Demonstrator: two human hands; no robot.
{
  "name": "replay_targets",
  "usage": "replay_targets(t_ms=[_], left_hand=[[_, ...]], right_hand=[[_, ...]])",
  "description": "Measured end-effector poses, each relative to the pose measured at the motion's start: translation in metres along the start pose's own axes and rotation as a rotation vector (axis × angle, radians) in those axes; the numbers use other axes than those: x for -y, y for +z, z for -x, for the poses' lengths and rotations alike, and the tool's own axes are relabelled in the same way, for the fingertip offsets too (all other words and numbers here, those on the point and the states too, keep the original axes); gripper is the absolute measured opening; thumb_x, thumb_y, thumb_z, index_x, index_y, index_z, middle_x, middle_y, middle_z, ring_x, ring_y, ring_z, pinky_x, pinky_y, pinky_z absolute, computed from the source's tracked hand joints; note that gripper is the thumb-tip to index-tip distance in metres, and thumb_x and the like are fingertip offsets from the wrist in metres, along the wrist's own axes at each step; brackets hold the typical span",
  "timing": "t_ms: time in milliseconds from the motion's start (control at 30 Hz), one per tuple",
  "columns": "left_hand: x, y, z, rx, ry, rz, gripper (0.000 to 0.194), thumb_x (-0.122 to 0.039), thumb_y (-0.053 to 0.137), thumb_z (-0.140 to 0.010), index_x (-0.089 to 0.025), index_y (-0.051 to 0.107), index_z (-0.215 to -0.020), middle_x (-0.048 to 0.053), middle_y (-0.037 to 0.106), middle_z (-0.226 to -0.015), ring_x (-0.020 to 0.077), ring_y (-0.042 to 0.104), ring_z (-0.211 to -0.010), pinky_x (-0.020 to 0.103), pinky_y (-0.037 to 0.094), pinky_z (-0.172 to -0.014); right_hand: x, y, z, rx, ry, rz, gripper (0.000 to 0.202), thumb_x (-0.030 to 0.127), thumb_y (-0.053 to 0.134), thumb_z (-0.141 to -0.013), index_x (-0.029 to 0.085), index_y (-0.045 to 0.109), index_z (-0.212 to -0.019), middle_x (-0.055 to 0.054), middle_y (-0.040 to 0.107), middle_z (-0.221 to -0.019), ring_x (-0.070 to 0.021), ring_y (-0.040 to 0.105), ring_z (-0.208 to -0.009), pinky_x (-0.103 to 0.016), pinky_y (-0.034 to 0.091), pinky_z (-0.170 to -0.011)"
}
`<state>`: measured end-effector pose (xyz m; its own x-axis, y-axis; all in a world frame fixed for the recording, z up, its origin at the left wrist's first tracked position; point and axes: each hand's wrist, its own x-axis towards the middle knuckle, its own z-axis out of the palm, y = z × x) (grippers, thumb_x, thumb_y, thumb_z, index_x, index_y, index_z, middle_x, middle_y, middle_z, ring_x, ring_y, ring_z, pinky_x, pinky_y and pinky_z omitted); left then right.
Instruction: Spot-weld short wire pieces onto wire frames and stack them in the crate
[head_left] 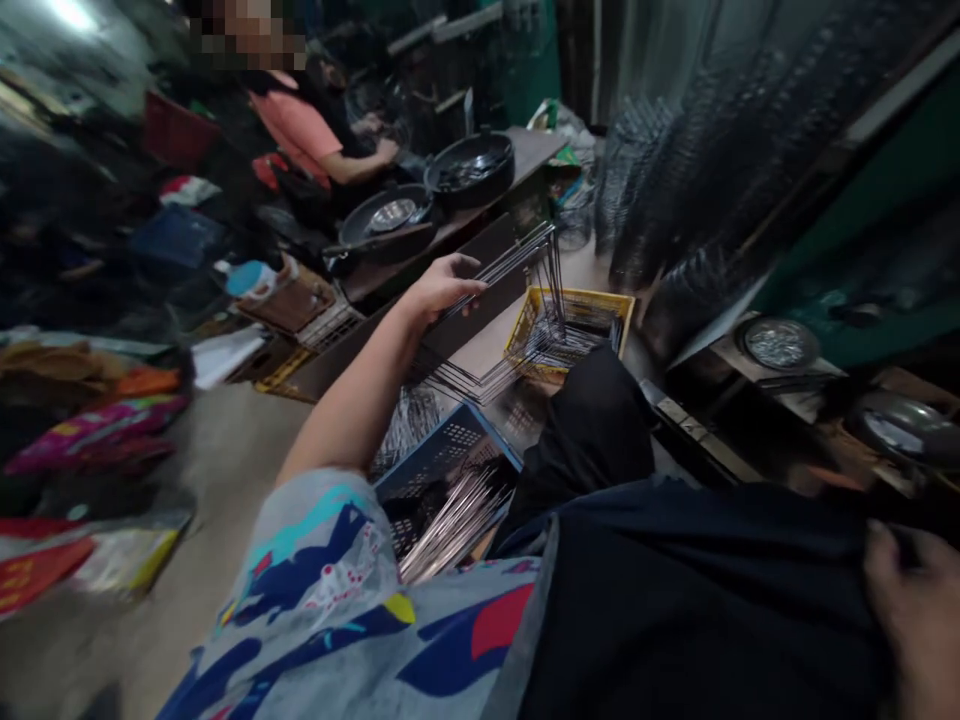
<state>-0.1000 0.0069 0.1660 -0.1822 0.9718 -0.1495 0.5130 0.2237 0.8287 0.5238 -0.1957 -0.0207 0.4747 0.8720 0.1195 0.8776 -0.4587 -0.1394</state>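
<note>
- Bent wires [517, 257]: in the left hand [444, 290], its fingers closed on 1 side of them, the rest reaching out past the fingertips and hanging below.
- Yellow crate [585, 297]: beyond the fingers, to their right, with more wire inside.
- Blue crate [427, 455]: nearer the body than the fingers, holding straight rods [454, 520].
- 2 round pans [469, 168]: past the fingers, on a bench [536, 152].
- Right hand [919, 600]: blurred by dark cloth [697, 590]; cannot tell its fingers' state.
</note>
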Motion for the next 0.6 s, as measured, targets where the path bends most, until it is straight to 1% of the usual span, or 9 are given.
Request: replay_targets(t_ms=[67, 133, 233, 300, 367, 433, 533, 600], left_hand=[[-0.011, 0.022, -0.021, 0.021, 0.016, -0.003, 0.05, -0.015, 0.068, -0.079, -0.009, 0.051, -0.126, 0.002, 0.061, -0.07, 0.0111, 0.058, -0.048, 0.021, 0.046, -0.048], [-0.022, 0.047, -0.039, 0.061, 0.0, -0.011, 0.047, -0.018, 0.067, -0.08, -0.01, 0.051, -0.124, 0.002, 0.062, -0.067, 0.0109, 0.056, -0.045, 0.021, 0.045, -0.047], [-0.037, 0.086, -0.057, 0.114, -0.038, -0.009, 0.038, -0.017, 0.066, -0.081, -0.011, 0.055, -0.116, 0.001, 0.061, -0.062, 0.0123, 0.057, -0.045, 0.022, 0.046, -0.048], [-0.044, 0.111, -0.061, 0.158, -0.06, -0.009, 0.032, -0.016, 0.066, -0.08, -0.012, 0.056, -0.11, 0.001, 0.062, -0.06, 0.0137, 0.058, -0.047, 0.024, 0.048, -0.049], [-0.05, 0.136, -0.058, 0.225, -0.084, -0.026, 0.03, -0.018, 0.067, -0.08, -0.013, 0.055, -0.107, 0.001, 0.062, -0.059, 0.0145, 0.057, -0.046, 0.025, 0.048, -0.049], [-0.054, 0.16, -0.046, 0.326, -0.093, -0.033, 0.032, -0.019, 0.067, -0.079, -0.014, 0.053, -0.107, 0.001, 0.062, -0.058, 0.0156, 0.057, -0.044, 0.026, 0.048, -0.048], [-0.055, 0.196, -0.018, 0.566, -0.062, -0.011, 0.042, -0.02, 0.065, -0.079, -0.019, 0.045, -0.116, 0.0, 0.064, -0.061, 0.0178, 0.061, -0.047, 0.028, 0.05, -0.048], [-0.054, 0.224, 0.002, 0.728, -0.037, -0.007, 0.048, -0.022, 0.062, -0.081, -0.022, 0.04, -0.123, -0.001, 0.065, -0.065, 0.0182, 0.063, -0.05, 0.029, 0.052, -0.049]], right_hand=[[0.013, -0.014, 0.006, 0.024, 0.064, -0.041, 0.049, 0.055, 0.045, -0.083, 0.035, 0.065, -0.124, -0.022, 0.069, -0.096, -0.0373, 0.062, -0.073, -0.041, 0.029, -0.047], [0.021, -0.024, 0.009, 0.026, 0.062, -0.045, 0.043, 0.053, 0.045, -0.086, 0.032, 0.07, -0.113, -0.018, 0.07, -0.101, -0.035, 0.063, -0.074, -0.04, 0.031, -0.048], [0.021, -0.03, 0.009, -0.025, 0.026, -0.042, 0.038, 0.05, 0.043, -0.09, 0.028, 0.071, -0.1, -0.014, 0.072, -0.1, -0.0308, 0.063, -0.072, -0.036, 0.032, -0.047], [0.016, -0.03, 0.009, -0.069, -0.004, -0.042, 0.035, 0.047, 0.044, -0.091, 0.025, 0.071, -0.097, -0.013, 0.072, -0.098, -0.0277, 0.062, -0.071, -0.033, 0.032, -0.047], [0.01, -0.03, 0.009, -0.103, -0.034, -0.041, 0.033, 0.045, 0.046, -0.092, 0.022, 0.07, -0.097, -0.011, 0.072, -0.097, -0.0247, 0.062, -0.069, -0.03, 0.031, -0.048], [0.005, -0.03, 0.01, -0.12, -0.048, -0.042, 0.032, 0.044, 0.047, -0.092, 0.021, 0.07, -0.098, -0.01, 0.071, -0.096, -0.0219, 0.06, -0.068, -0.028, 0.03, -0.049], [0.003, -0.032, 0.01, -0.128, -0.045, -0.06, 0.032, 0.041, 0.048, -0.093, 0.018, 0.07, -0.097, -0.009, 0.071, -0.095, -0.0184, 0.059, -0.066, -0.027, 0.028, -0.05], [0.004, -0.032, 0.01, -0.126, -0.03, -0.068, 0.03, 0.038, 0.049, -0.094, 0.018, 0.07, -0.096, -0.009, 0.07, -0.094, -0.0167, 0.058, -0.067, -0.027, 0.027, -0.051]])
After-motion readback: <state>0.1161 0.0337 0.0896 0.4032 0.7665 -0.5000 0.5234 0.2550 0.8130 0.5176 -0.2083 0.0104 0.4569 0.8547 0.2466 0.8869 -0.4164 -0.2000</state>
